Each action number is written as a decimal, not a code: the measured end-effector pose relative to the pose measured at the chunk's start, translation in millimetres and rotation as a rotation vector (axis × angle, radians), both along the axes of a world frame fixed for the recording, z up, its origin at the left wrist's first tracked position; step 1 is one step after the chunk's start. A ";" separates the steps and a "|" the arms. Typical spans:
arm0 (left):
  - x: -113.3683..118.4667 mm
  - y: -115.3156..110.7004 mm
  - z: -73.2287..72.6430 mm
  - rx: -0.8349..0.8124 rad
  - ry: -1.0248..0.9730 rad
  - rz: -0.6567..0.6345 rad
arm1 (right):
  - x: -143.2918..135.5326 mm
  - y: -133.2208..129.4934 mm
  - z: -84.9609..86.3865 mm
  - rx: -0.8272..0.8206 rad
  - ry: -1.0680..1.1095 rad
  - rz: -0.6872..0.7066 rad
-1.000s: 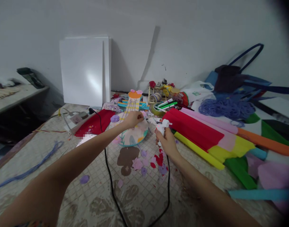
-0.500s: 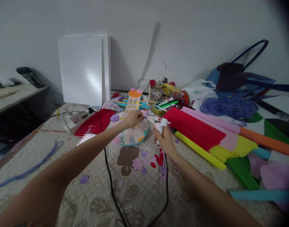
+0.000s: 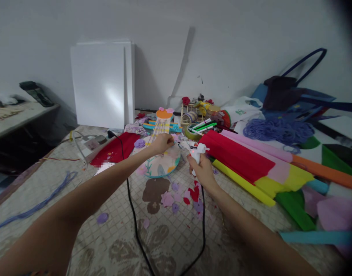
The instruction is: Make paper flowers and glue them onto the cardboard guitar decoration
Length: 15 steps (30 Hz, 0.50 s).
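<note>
A white glue gun (image 3: pixel 195 154) with a small red light is gripped in my right hand (image 3: pixel 203 168), its nozzle pointing left toward my other hand. My left hand (image 3: pixel 164 143) is closed in a pinch over the right side of a decorated guitar-shaped piece (image 3: pixel 161 166); what its fingertips hold is too small to make out. The piece has strings along its neck, an orange head with pink flowers, and a purple paper flower (image 3: pixel 139 143) at its left edge.
Paper petals (image 3: pixel 167 199) lie nearer me. A black cable (image 3: pixel 133 207) loops across the table. Crepe paper rolls (image 3: pixel 236 155) and purple yarn (image 3: pixel 276 130) lie right; white boards (image 3: pixel 99 84) lean on the wall. A power strip (image 3: pixel 92 143) sits left, markers (image 3: pixel 204 125) behind.
My right hand and the glue gun have shifted very slightly to the right. My left hand stays almost in place over the guitar-shaped piece.
</note>
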<state>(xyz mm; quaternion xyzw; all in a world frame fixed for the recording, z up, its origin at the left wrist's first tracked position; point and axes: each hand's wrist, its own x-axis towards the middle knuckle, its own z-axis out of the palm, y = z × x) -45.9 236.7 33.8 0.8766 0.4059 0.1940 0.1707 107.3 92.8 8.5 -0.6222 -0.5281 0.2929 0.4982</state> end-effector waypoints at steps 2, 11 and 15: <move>0.1 0.0 -0.3 -0.002 -0.003 0.010 | -0.2 0.5 -1.0 -0.002 -0.002 0.005; -0.6 -1.1 2.0 -0.007 0.008 0.015 | -3.4 2.7 -0.8 0.004 -0.039 0.009; -1.3 -0.1 3.1 -0.013 0.020 0.015 | -4.6 3.7 -1.1 0.000 -0.046 0.020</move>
